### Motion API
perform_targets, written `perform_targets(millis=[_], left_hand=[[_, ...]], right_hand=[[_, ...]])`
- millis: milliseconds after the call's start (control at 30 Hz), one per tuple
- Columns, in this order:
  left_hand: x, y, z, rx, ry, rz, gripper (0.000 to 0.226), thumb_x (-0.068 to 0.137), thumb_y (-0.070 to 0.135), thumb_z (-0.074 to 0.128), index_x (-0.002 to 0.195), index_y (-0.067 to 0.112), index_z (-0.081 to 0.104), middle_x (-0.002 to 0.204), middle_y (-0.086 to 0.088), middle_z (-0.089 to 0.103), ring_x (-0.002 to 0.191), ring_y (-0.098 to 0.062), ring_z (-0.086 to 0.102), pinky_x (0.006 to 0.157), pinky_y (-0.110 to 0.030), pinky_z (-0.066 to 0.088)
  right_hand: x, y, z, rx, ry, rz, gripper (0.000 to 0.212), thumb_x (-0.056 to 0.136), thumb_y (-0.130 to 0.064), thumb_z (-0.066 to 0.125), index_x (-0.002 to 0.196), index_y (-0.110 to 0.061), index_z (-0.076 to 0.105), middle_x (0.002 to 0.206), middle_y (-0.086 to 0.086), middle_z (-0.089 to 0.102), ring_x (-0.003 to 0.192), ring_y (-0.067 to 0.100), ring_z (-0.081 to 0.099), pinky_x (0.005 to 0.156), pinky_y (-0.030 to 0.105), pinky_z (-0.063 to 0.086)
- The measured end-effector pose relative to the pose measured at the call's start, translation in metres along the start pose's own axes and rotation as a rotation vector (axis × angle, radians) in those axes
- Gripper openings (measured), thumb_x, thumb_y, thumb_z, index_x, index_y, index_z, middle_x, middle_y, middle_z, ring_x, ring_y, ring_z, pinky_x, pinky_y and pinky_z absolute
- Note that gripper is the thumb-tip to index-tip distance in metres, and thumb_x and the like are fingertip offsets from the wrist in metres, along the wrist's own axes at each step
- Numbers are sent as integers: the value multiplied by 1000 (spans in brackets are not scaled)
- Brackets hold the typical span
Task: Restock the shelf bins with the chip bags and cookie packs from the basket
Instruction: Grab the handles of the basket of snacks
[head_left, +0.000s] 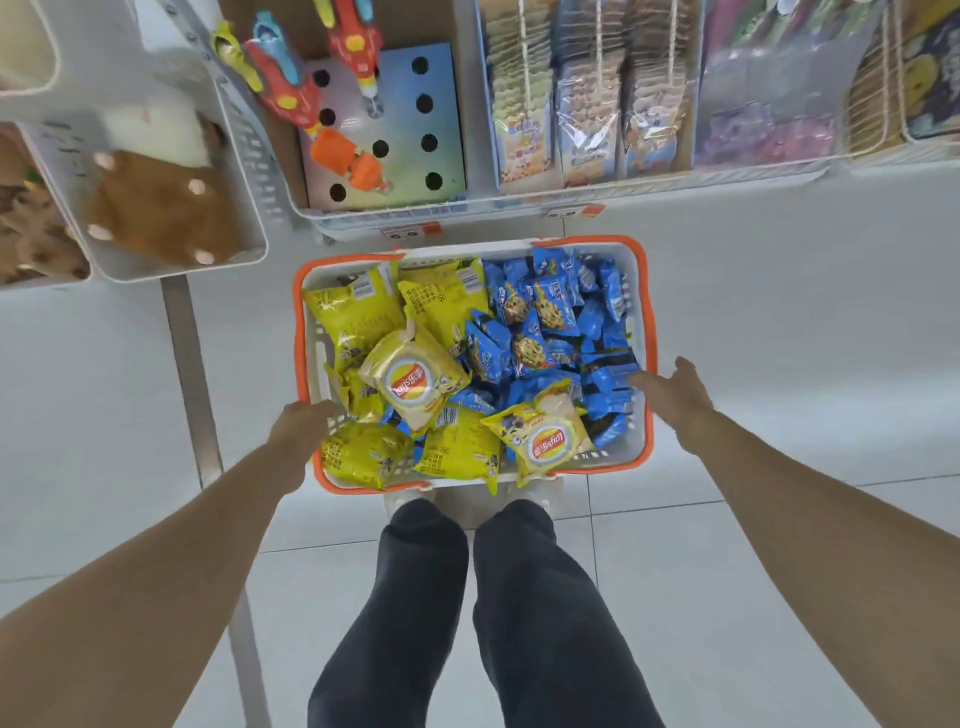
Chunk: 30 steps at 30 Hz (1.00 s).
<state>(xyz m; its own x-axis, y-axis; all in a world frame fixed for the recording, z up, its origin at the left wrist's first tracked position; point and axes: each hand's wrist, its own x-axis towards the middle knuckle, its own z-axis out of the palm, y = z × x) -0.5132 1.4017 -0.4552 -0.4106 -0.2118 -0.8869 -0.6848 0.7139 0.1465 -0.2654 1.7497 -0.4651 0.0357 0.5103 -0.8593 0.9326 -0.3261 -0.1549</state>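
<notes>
A white basket with an orange rim (648, 332) stands on the floor in front of my feet. Several yellow chip bags (413, 382) fill its left and near side. Several blue cookie packs (545, 312) are piled in its right half. My left hand (301, 423) is at the basket's left rim, fingers curled by the edge; whether it holds the rim is unclear. My right hand (672, 395) reaches over the right rim with fingers stretched toward the blue packs, holding nothing.
A white shelf (519, 200) with price tags runs across the top, carrying toy rockets (280, 78) and hanging snack packs (587, 114). White bins (171, 208) with plush toys jut out at upper left. A metal shelf post (192, 374) stands left of the basket. Pale floor tiles surround it.
</notes>
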Motion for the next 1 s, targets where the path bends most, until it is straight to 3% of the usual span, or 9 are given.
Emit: perform_targets(millis=[133,267,400,467,533,600,667,800,1000], left_hand=[[0,-4,-4,-36,15,1,35,88,20,66,119,6,59,114,-10,53,104,-29,46,88,-39,35],[-9,-2,-22,-116,19,-33,36,86,26,69,115,5,61,112,-13,57,100,-28,50,88,-39,38],[-36,4,-29,-119,-22,28,16,91,21,67,98,7,67,89,-10,55,71,-21,47,72,-31,44],[-56,5,-24,-90,-80,117,20,93,18,64,101,0,68,85,-15,59,72,-27,56,80,-38,53],[-80,6,-11,-85,-187,161,21,97,20,60,106,1,65,90,-16,66,82,-32,66,87,-44,56],[-100,8,6,-123,-302,164,15,101,19,55,102,5,61,90,-15,68,83,-31,68,84,-41,57],[-109,9,23,-180,-346,144,13,100,17,55,95,5,59,80,-13,62,69,-25,62,76,-37,55],[-109,11,36,-316,-306,81,20,96,21,54,78,13,57,61,-3,42,52,-15,38,62,-33,43],[-141,26,18,-480,-311,46,33,91,24,52,63,25,35,58,1,32,50,-12,19,43,-27,17]], right_hand=[[-2,8,17,105,3,-12,39,87,-27,65,123,-12,62,101,5,69,84,22,63,69,31,48],[-27,9,22,66,164,-34,50,80,-30,67,126,-15,55,112,3,66,93,26,62,77,31,47],[-72,2,16,36,295,-112,40,88,-18,64,124,-12,49,109,5,59,90,25,59,71,26,39],[-93,0,20,13,186,-183,13,93,-20,57,104,-14,54,88,1,59,74,22,56,57,27,36],[-110,-2,32,30,38,-205,13,96,-20,50,86,-13,53,76,1,56,71,23,53,54,30,38],[-126,-8,43,212,-147,-105,12,98,-15,50,87,-13,54,76,5,59,70,22,55,61,34,46],[-136,-11,55,381,-316,-27,5,98,-11,53,93,-10,55,70,7,58,60,19,51,56,29,40],[-143,-13,70,407,-304,-71,7,91,-9,58,88,-14,54,62,2,43,52,13,36,52,27,30],[-171,-31,50,499,-329,-41,27,84,0,51,73,-20,38,57,-5,29,52,11,23,48,25,21]])
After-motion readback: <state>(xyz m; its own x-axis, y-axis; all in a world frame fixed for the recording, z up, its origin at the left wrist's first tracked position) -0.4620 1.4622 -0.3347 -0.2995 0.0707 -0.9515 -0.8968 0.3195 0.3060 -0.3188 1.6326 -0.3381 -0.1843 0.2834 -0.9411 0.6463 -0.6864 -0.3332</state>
